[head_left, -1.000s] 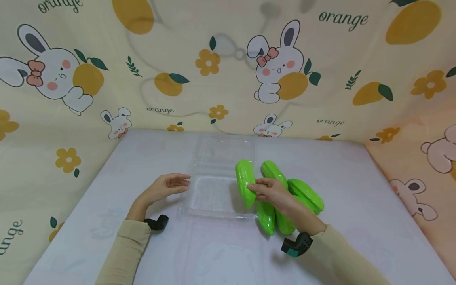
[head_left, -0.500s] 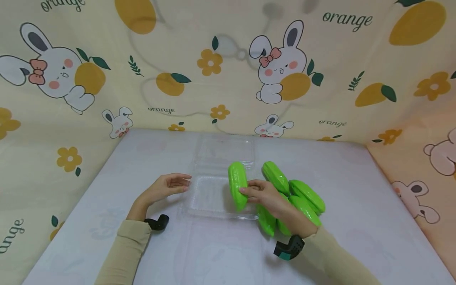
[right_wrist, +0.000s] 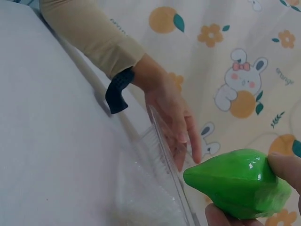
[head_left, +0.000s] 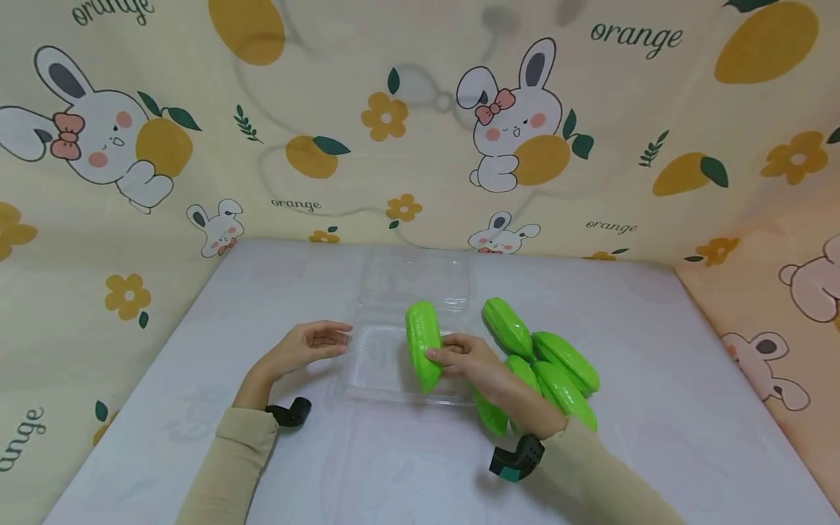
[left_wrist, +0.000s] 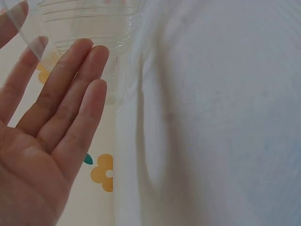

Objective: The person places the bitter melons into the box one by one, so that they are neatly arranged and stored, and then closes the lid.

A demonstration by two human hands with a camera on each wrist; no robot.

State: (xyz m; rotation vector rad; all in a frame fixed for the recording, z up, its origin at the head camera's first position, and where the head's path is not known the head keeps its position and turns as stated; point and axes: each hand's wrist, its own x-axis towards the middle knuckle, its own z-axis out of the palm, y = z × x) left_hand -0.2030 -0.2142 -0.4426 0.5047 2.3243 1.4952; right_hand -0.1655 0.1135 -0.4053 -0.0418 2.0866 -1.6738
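Between the thumb and fingers of my right hand (head_left: 474, 364), a glossy green toy vegetable (head_left: 422, 346), long, ridged and pointed at one end, is held over the clear plastic box (head_left: 377, 364). In the right wrist view its pointed end (right_wrist: 202, 176) faces the box wall. My left hand (head_left: 305, 344) is at the box's left side, fingers loosely extended and holding nothing. The left wrist view shows its fingers (left_wrist: 59, 89) close by the clear plastic. The box lies with its lid (head_left: 415, 277) folded back toward the wall.
Right of the box lies a cluster of several similar green toy vegetables (head_left: 566, 361), partly hidden by my right forearm. A patterned cloth (head_left: 420, 160) with rabbits and oranges hangs behind the white table (head_left: 656, 364). Each wrist wears a black band device (head_left: 289, 413).
My right hand has carried the green toy vegetable leftward, from the box's right edge to over its middle. More of the cluster shows. My left hand has stayed in place.
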